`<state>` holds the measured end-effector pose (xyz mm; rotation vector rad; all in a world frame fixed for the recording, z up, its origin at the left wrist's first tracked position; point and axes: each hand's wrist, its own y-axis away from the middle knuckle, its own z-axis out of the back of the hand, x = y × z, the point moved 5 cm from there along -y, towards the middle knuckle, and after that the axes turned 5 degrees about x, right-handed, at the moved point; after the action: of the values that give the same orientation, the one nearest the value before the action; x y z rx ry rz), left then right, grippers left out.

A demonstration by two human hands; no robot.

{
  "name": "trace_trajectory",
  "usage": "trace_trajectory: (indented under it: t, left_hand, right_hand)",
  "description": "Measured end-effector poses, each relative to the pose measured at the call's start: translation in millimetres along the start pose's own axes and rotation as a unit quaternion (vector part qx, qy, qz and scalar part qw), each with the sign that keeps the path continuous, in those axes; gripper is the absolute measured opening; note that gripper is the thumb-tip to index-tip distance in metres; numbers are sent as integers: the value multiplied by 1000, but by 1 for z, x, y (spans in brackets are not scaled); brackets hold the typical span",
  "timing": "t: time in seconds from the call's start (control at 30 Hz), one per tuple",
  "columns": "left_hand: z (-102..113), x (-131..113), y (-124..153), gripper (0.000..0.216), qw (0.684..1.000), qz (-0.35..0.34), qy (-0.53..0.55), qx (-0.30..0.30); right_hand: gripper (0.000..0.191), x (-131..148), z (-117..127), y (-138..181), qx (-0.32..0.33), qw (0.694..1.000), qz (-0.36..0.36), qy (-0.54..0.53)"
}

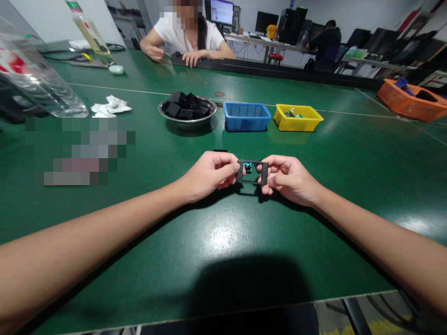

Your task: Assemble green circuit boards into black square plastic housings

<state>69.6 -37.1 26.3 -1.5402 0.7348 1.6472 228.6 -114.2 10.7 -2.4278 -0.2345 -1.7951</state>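
Frame (265, 172) in black, held above green table (216, 232) before blue bin (246, 124); pinched between thumb and fingers at both ends, by left hand (212, 176) and right hand (289, 180).

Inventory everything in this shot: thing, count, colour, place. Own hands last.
Rectangular frame: 1, black, between both hands
Small circuit piece: 1, green and blue, seen through frame
Round metal bowl: 1, silver, mid-table
Blocky parts: several, black, in bowl
Rectangular bin: 1, blue, right of bowl
Shallow bin: 1, yellow, right of blue bin, small parts inside
Plastic basket: 1, orange, far right
Bottles: 2, clear and pale yellow, left
Crumpled tissue: white, left; count unclear
Pixelated patch: 1, left, contents hidden
Tabletop: 1, green, beneath
Other people: 2, white top opposite, dark clothing behind
Monitors: several, background
Left hand: 1, bare, at frame's left end
Right hand: 1, bare, at frame's right end
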Motion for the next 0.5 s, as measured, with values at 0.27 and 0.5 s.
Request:
trace_trajectory:
  t: [0.27, 0.5]
  left_hand:
    - [1, 2, 0, 23, 1000, 7, 3, -11]
    - [2, 6, 0, 25, 1000, 10, 9, -20]
  right_hand:
    - [29, 2, -4, 1, 28, 999, -12, -19]
    - [24, 1, -3, 2, 23, 1000, -14, -12]
